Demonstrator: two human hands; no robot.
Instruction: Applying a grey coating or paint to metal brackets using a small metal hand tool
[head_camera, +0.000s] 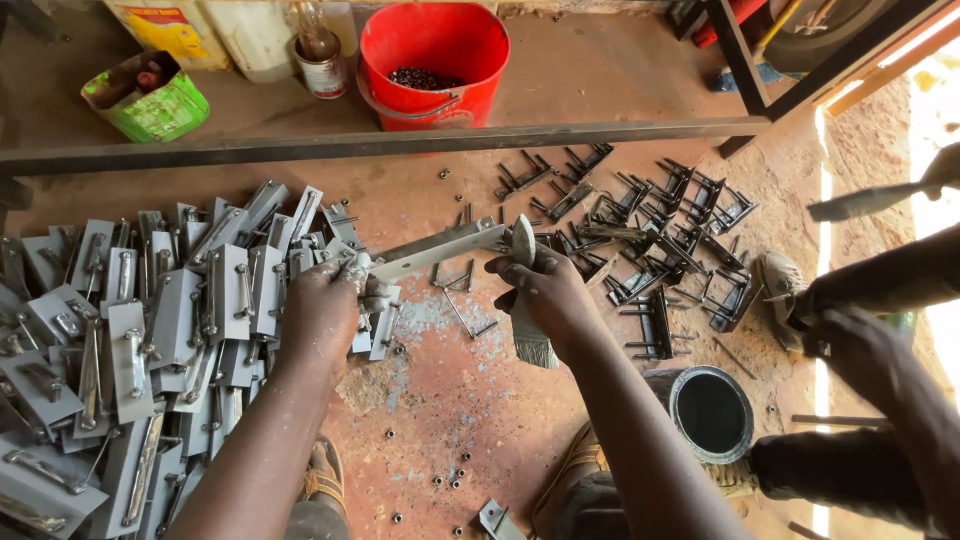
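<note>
Above dusty floor (470, 400), latch (440, 247) spans both hands, left hand (325, 305) to right hand (545, 295).

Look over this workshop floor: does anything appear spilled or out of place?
Yes. Grey paint splatter stains the floor below the held metal bar, and small nuts lie scattered loose nearer the person.

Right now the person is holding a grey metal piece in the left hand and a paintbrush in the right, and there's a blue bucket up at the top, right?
Not quite. The bucket at the top is red, not blue, as the head view shows. The rest holds: the left hand grips a grey metal piece and the right hand holds a paintbrush.
</note>
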